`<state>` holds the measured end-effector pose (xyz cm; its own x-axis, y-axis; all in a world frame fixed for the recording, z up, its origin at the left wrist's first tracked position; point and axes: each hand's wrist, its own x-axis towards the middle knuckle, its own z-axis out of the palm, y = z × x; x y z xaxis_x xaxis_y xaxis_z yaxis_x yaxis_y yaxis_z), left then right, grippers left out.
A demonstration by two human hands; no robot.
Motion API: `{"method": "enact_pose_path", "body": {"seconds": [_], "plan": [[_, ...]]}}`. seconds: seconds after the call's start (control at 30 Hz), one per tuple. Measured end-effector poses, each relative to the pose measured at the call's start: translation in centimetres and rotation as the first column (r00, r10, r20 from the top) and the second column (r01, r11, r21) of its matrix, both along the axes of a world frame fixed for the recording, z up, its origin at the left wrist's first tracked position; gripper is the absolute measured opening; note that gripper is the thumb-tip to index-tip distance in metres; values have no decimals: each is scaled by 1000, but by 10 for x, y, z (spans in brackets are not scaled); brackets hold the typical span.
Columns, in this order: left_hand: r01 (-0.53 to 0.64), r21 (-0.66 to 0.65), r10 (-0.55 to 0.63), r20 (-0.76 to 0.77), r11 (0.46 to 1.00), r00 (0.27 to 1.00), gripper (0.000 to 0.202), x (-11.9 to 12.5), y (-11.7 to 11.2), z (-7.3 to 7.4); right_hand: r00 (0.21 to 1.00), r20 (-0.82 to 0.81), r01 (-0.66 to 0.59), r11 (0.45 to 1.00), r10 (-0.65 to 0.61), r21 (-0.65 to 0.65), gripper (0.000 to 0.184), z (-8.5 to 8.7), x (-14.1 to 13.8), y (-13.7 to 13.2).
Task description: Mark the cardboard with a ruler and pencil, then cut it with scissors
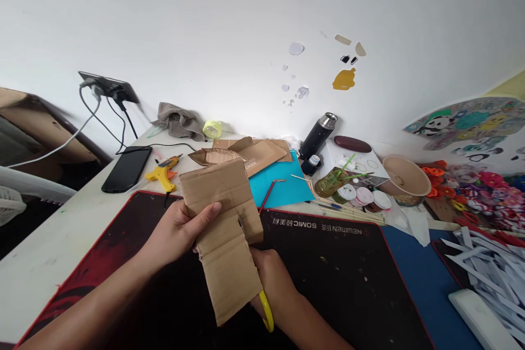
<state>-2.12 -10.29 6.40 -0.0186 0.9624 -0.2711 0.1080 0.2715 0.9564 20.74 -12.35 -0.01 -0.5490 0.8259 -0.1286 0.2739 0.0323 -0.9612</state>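
My left hand (180, 229) grips a brown cardboard piece (223, 229) by its left edge, thumb lying across the front. The cardboard is held above a black desk mat (340, 273). Behind and below it, my right hand (274, 284) is closed on scissors with yellow handles (266, 311). The blades sit in a cut at the cardboard's right side, near its middle. Most of the scissors and my right fingers are hidden by the cardboard.
On the white desk: a yellow glue gun (164, 173), a black phone (127, 168), more cardboard pieces (254, 156), a blue sheet (283, 183), a black flask (318, 134), a paper bowl (404, 178), and white paper strips (492, 268) at right.
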Motion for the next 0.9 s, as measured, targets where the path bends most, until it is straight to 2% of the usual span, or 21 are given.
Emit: {"method": "enact_pose_path", "body": {"seconds": [0.13,0.33,0.5,0.67,0.9], "plan": [[9,-8,-9,-15,1000,1000,68,-3,7,0,999,0,49,998,-49,-26,12,2,-3,0],[50,-55,-52,-30,997,998,69,-5,15,-1,986,161,45,999,-40,-30,12,0,-3,-1],[14,-69,-13,17,998,1000,69,-6,16,-5,992,116,53,997,-46,-62,8,-2,-5,-1],[-3,-111,12,73,994,997,70,-5,12,-5,996,75,44,999,-44,-9,12,6,-4,-1],[-3,-107,11,81,994,997,64,0,7,-1,999,47,26,997,-23,-74,8,9,-3,-3]]}}
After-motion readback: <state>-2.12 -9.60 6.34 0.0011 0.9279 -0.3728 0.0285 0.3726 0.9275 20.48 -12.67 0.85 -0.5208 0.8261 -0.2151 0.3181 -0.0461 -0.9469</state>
